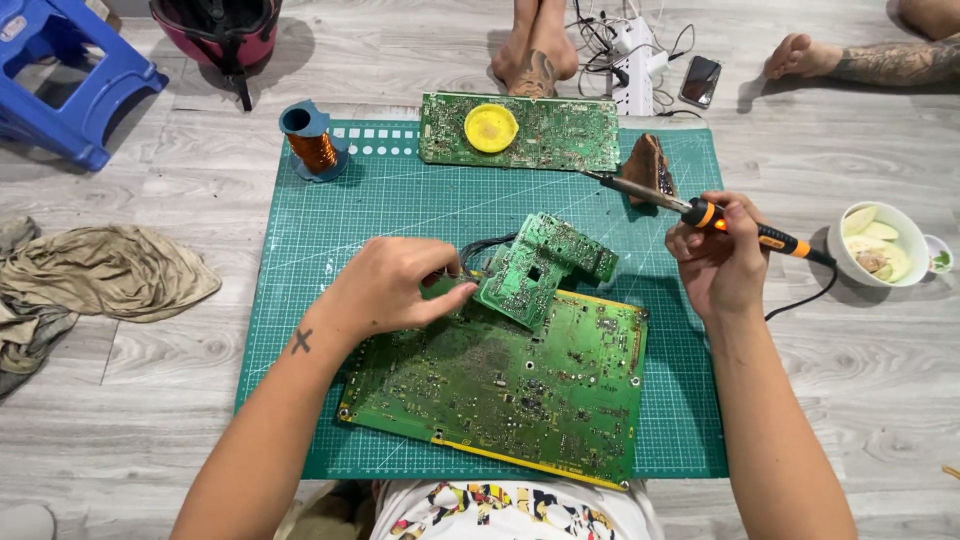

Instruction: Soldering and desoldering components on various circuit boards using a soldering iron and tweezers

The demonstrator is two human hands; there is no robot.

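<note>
- left hand (395,285) clamped on small board (540,265), tilting it over the big board (500,385) at mat (300,300) centre
- right hand (715,260) closed round soldering iron (690,210), tip lifted toward mat's far edge

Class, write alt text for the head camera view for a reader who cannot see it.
A person's left hand tilts a small green circuit board over a larger circuit board on a green cutting mat, while the right hand holds a soldering iron.

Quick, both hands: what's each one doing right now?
Left hand: closed, pinching the small board tilted over the large board.
Right hand: closed around the soldering iron.
</note>
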